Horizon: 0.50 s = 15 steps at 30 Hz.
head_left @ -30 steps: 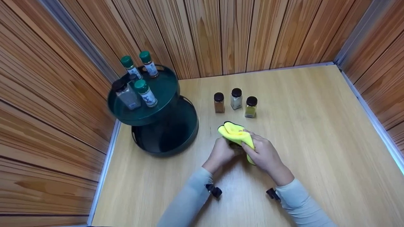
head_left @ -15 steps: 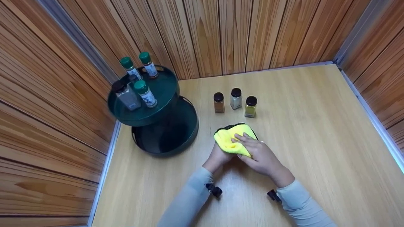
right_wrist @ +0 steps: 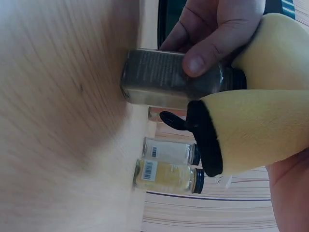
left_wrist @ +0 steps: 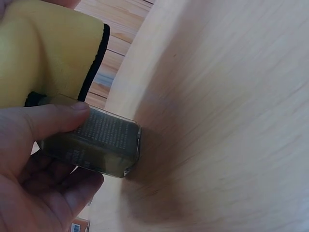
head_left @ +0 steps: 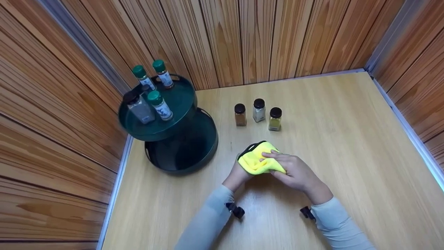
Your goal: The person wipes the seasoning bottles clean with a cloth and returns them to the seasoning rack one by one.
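My left hand (head_left: 238,177) grips a square glass spice jar (left_wrist: 104,140), thumb along its printed side and fingers beneath. Dark contents show through the glass, and its black cap (right_wrist: 239,79) is partly covered by cloth. Over the jar's capped end lies a yellow cleaning cloth (head_left: 258,159) with black edging and a small loop. My right hand (head_left: 300,173) holds this cloth, fingers spread over its top and thumb at the near edge. From the head view the jar is hidden underneath. Its base is close over the table in both wrist views.
Three black-capped spice jars, brown (head_left: 240,118), white (head_left: 259,113) and yellow-green (head_left: 275,122), stand beyond the hands. At left is a two-tier dark green turntable rack (head_left: 185,159); its upper tier bears several jars, including a green-capped one (head_left: 162,108). Wood-panelled walls (head_left: 229,45) bound the table.
The cloth has been spread over the jar and turned, hiding the jar and most of the left hand. My right hand has shifted across the cloth, then slightly right.
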### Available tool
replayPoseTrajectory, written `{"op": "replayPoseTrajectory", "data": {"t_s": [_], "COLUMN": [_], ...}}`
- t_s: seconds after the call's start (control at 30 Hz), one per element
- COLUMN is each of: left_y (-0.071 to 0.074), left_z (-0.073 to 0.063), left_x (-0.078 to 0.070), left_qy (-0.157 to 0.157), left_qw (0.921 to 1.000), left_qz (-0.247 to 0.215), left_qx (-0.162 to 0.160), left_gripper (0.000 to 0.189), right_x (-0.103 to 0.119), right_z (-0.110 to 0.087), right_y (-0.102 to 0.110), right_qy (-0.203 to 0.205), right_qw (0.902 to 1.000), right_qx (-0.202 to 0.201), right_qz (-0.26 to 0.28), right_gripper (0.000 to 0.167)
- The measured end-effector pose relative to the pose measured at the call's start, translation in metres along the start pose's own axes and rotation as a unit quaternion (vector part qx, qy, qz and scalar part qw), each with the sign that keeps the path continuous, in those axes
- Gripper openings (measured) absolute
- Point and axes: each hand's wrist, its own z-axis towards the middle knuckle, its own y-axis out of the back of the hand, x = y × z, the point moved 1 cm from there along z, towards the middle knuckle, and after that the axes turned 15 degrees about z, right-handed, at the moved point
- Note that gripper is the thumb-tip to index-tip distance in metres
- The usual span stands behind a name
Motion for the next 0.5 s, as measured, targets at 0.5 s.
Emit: {"op": "replayPoseTrajectory", "data": {"t_s": [0.5], "left_y": [-0.008], "left_z": [0.002], "left_x": [0.002], "left_qy": [-0.002], "left_qw": [0.9978], "left_qz": [0.041], "left_qx": [-0.052], "left_gripper": [0.046], "right_x": [0.007], "right_z": [-0.003], "right_y": [-0.039], "right_qy": [-0.193], "right_qw": [0.9164], "right_qx": [-0.301], "right_qz": [0.180], "right_gripper": [0.018]}}
